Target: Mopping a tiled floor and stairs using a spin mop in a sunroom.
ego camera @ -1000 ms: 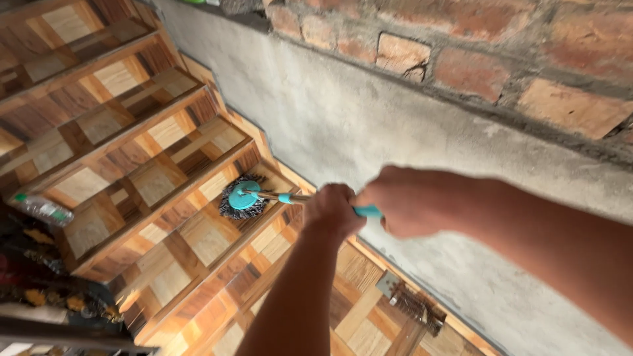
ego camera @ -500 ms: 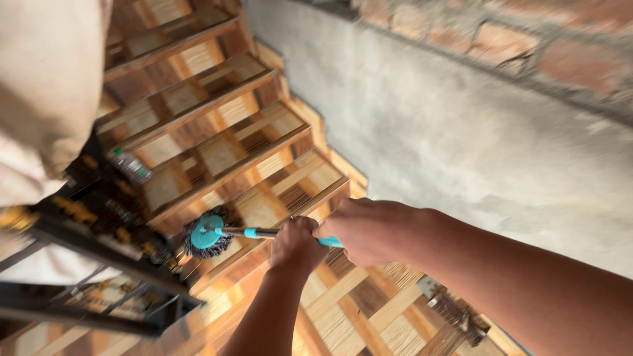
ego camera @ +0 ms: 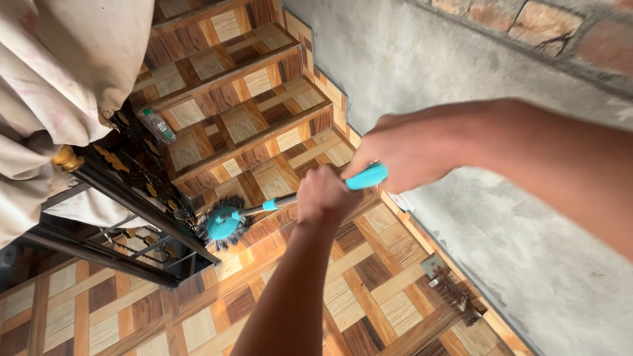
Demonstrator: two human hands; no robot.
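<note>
Both hands closed on teal brush (ego camera: 227, 223): left hand (ego camera: 328, 196) mid-handle, right hand (ego camera: 409, 150) at grip end. Bristles pressed at lowest stair's (ego camera: 260, 188) foot, beside black railing (ego camera: 125, 191). Sweeping underway; likely needed next: steady drag along tiled floor (ego camera: 343, 296).

The brush handle (ego camera: 290, 198) was hidden where the left hand (ego camera: 328, 196) and right hand (ego camera: 405, 150) closed around it. At the lower right of the frame, a dark tool (ego camera: 455, 296) by the wall was too blurred to identify. The cloth (ego camera: 66, 72) at upper left ran off the frame's edge.
</note>
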